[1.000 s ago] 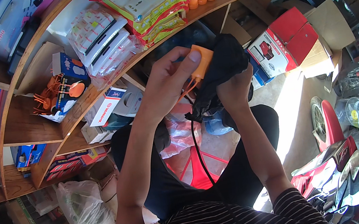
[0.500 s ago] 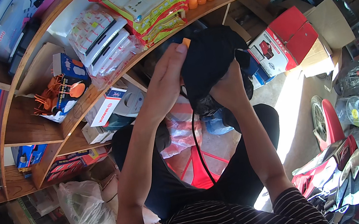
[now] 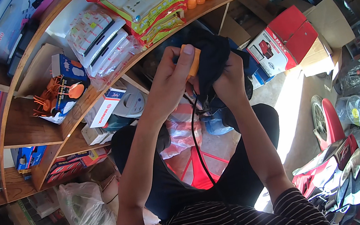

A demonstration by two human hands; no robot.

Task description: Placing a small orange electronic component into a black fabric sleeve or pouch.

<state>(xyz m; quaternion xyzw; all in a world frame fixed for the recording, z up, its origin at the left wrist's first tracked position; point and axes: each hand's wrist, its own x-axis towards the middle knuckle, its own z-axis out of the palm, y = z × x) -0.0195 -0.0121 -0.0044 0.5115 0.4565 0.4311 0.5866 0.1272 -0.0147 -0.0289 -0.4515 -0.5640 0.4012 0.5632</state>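
Both hands were up at centre frame, working one small job. Left hand (image 3: 170,79) pinched an orange block (image 3: 194,61) between thumb and fingers, fingers narrow and curled round it. Right hand (image 3: 230,81) was closed in a fist on a black cloth (image 3: 214,56), which was bunched against the block and hid most of it. Black cord (image 3: 200,146) hung from the bundle down toward lower centre, over my lap.

Progress, my read: cloth was pressed onto the block, so wiping or wrapping looked under way, not finished; orange still showed at the left edge, cord was loose and not coiled.

Materials: block looked like hard smooth plastic, boxy. Cloth was soft, matte, crumpled. Cord was thin, round, flexible. Wooden shelf (image 3: 29,130) at left held glossy plastic packs (image 3: 99,38); red box (image 3: 285,38) sat upper right.
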